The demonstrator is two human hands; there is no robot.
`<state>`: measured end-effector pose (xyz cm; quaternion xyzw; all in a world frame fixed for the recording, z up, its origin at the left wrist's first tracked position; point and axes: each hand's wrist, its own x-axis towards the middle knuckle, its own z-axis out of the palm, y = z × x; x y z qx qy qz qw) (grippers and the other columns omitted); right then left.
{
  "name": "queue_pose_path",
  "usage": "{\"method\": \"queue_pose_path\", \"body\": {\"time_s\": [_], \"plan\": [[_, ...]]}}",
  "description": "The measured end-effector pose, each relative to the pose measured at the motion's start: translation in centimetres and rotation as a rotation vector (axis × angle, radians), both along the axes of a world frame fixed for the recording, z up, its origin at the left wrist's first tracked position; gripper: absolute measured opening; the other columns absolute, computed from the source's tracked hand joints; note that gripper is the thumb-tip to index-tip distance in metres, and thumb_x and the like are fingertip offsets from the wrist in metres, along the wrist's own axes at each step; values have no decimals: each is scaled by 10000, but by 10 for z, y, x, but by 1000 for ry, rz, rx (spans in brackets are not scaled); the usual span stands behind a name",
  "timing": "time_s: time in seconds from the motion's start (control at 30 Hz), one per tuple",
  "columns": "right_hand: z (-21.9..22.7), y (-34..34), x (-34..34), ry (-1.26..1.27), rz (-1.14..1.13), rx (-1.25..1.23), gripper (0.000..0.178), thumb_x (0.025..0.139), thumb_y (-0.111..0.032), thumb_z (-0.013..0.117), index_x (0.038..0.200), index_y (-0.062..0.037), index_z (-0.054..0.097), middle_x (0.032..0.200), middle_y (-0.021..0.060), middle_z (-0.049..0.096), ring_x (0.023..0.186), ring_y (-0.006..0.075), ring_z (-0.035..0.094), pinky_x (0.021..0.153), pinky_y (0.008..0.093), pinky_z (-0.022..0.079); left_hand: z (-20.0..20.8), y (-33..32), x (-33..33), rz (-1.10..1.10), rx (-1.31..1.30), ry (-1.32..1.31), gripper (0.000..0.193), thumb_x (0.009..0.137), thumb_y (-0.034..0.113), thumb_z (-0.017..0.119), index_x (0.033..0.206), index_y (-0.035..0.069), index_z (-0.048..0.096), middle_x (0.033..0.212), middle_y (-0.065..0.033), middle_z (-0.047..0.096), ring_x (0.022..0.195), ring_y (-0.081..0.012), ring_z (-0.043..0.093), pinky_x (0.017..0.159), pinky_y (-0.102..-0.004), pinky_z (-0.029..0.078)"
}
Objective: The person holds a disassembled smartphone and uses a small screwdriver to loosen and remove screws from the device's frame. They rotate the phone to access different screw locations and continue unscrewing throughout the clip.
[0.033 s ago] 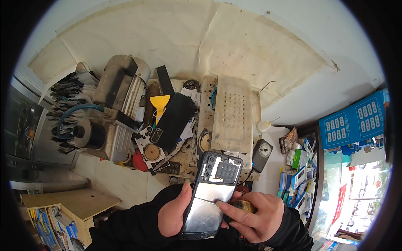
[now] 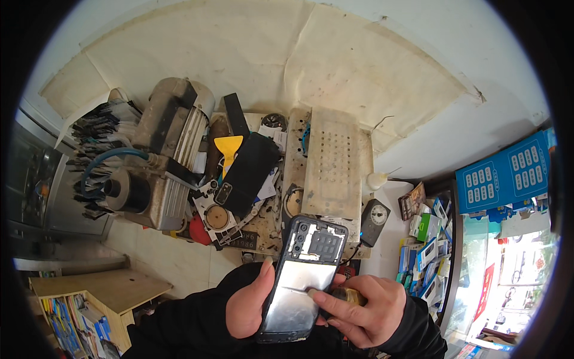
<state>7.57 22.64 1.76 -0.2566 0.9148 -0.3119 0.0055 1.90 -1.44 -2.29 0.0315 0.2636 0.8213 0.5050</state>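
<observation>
A phone (image 2: 299,281) with its back cover off is held upright over the bench's near edge, its cameras and inner frame showing at the top and a shiny metal-like plate below. My left hand (image 2: 250,302) grips its left edge, thumb along the side. My right hand (image 2: 365,308) is closed around a tool with a rounded amber-yellow end (image 2: 351,295), mostly hidden by the fingers. The right index fingertip meets the phone's plate near the middle; the tool's working end cannot be made out. On the bench beyond lies a black phone back cover (image 2: 254,170) with a camera cutout.
A yellow scraper (image 2: 228,152) lies beside the back cover. At left stands a bulky grey pump-like machine (image 2: 170,131) with a blue hose. A perforated metal plate (image 2: 332,161) lies behind the phone, with a black dial box (image 2: 376,221) to its right. Boxed goods (image 2: 421,263) fill the right.
The phone has tilted very slightly, and the reflection on its shiny plate looks different. Both hands keep nearly the same place and grip.
</observation>
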Motion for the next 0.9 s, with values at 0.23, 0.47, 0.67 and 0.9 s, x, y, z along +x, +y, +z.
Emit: {"method": "queue_pose_path", "body": {"time_s": [0.23, 0.47, 0.67, 0.9], "plan": [[6, 1, -1, -71, 73, 56, 580, 791, -269, 854, 1364, -239, 766, 947, 138, 676, 652, 249, 665, 556, 337, 536, 5, 3, -4, 32, -135, 16, 899, 1088, 697, 161, 1628, -2, 325, 1525, -243, 546, 1385, -361, 572, 1175, -513, 467], [4, -6, 2, -2, 34, -82, 548, 848, -163, 788, 1392, -208, 743, 944, 131, 652, 659, 290, 622, 591, 376, 509, -2, 2, -9, 23, -6, -32, 887, 1097, 694, 178, 1636, 3, 311, 1557, -195, 519, 1395, -287, 553, 1175, -434, 458], [5, -5, 4, 3, -15, 0, 555, 834, -205, 809, 1385, -228, 750, 917, 122, 643, 638, 266, 624, 563, 368, 508, -3, 2, -8, 32, -8, 5, 895, 1092, 705, 191, 1631, 1, 318, 1542, -187, 527, 1404, -281, 542, 1181, -439, 450], [0, -3, 5, -27, 17, 37, 595, 795, -281, 850, 1382, -259, 753, 924, 124, 660, 650, 248, 659, 560, 353, 538, -7, 3, -5, 35, 15, 14, 881, 1099, 696, 196, 1620, 0, 336, 1518, -162, 547, 1399, -263, 542, 1168, -417, 450]]}}
